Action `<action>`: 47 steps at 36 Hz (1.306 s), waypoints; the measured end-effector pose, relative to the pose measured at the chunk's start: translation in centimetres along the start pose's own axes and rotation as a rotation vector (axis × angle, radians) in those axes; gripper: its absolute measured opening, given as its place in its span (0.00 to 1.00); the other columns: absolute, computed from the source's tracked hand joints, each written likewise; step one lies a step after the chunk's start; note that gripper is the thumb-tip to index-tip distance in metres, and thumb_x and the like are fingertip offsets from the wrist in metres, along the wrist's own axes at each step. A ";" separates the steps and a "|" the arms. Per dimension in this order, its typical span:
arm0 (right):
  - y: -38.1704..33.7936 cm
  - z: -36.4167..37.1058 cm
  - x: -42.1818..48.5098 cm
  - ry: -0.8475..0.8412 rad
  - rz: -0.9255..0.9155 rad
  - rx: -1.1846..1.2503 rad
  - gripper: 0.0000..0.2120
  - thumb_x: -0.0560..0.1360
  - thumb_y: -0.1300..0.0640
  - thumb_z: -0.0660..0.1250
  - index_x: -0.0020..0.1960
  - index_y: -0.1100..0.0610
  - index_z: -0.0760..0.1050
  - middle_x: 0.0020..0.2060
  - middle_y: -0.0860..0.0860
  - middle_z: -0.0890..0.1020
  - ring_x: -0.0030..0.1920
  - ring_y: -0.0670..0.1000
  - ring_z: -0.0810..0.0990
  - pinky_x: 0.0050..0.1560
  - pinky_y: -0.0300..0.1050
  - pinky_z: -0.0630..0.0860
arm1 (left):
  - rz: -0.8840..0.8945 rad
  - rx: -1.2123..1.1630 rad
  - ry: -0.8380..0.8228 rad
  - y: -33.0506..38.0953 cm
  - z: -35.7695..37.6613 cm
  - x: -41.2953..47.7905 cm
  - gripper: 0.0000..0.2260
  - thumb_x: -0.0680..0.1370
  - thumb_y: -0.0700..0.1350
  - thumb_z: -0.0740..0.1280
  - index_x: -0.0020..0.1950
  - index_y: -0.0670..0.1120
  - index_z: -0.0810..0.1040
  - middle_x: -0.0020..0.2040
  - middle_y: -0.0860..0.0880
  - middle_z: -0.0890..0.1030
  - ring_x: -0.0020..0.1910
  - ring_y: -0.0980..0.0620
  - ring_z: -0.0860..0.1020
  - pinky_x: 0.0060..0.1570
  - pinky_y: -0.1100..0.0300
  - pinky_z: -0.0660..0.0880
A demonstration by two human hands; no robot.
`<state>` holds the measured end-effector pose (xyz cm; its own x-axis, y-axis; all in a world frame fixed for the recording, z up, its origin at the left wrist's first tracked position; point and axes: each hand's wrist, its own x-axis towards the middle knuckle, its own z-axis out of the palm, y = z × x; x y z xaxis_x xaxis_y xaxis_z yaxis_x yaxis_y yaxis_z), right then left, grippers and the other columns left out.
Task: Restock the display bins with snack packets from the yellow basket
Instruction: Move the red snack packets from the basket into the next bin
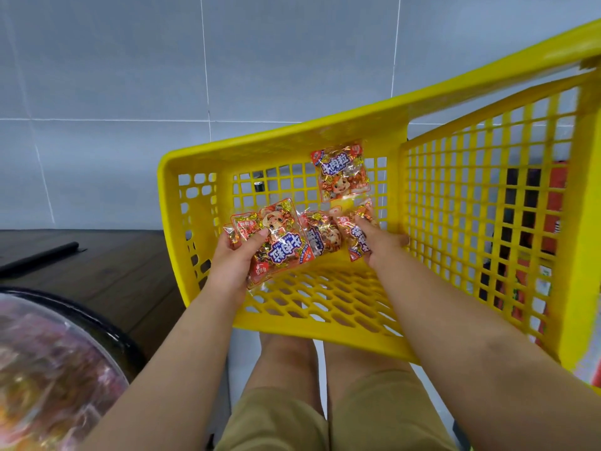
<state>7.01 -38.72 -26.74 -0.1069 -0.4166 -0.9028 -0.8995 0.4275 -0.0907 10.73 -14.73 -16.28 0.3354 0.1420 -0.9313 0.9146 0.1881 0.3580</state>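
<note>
Snack packet [279, 245], clear film over red-and-gold wrapped pieces with a cartoon face and a blue label, gripped in the left hand [232, 258]: thumb pressed on its upper face, fingers hidden beneath. Corner of a further packet [229, 234] peeking out just behind that thumb. Right hand [379, 244] laid over a second packet [353, 237], fingers stretched across the film, thumb standing off to the outer side; held or merely pressed, cannot tell. Middle packet [322, 237] lying between the two hands, close against the packets on either side. Far packet [341, 172] beyond the right hand's fingertips, propped upright against the back wall. All of these inside the yellow basket [286, 148], tilted, its mesh floor under both wrists and its near rim over the knees. Khaki shorts [374, 411] below the forearms. Dark wooden tabletop [113, 265] out past the left hand, with a black bar [39, 255] lying on it. Round black-rimmed container [48, 369] under a clear cover beside the left forearm, contents blurred. Grey tiled surface [162, 76] beyond the basket. Red items [556, 203] showing through the mesh wall past the right hand, too obscured to name.
</note>
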 end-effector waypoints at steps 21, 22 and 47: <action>-3.5 -8.8 -21.9 -0.671 -0.318 0.019 0.18 0.71 0.72 0.67 0.58 0.59 0.73 0.51 0.59 0.82 0.50 0.57 0.81 0.54 0.52 0.77 | 0.179 -0.118 -0.059 3.4 -3.6 -14.4 0.20 0.74 0.39 0.71 0.65 0.43 0.72 0.55 0.39 0.82 0.46 0.43 0.83 0.39 0.51 0.81; -3.5 -8.8 -22.9 -0.723 -0.326 0.011 0.16 0.71 0.72 0.66 0.58 0.60 0.73 0.50 0.59 0.82 0.48 0.57 0.81 0.50 0.51 0.78 | 0.194 -0.141 -0.043 3.1 -4.3 -15.6 0.20 0.74 0.40 0.71 0.65 0.43 0.72 0.56 0.38 0.82 0.47 0.42 0.83 0.39 0.51 0.81; 19.7 4.8 -45.5 -1.338 -0.294 -0.917 0.14 0.73 0.77 0.57 0.53 0.65 0.73 0.39 0.57 0.84 0.37 0.50 0.84 0.39 0.39 0.81 | 0.416 -1.095 0.568 -17.0 -27.2 -35.8 0.25 0.70 0.45 0.76 0.63 0.50 0.71 0.51 0.47 0.84 0.46 0.48 0.83 0.36 0.56 0.78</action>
<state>-3.82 -7.44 10.55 0.0835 0.7604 -0.6440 -0.8087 -0.3259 -0.4897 -22.96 3.41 12.75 0.1587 0.7194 -0.6762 0.0173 0.6828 0.7304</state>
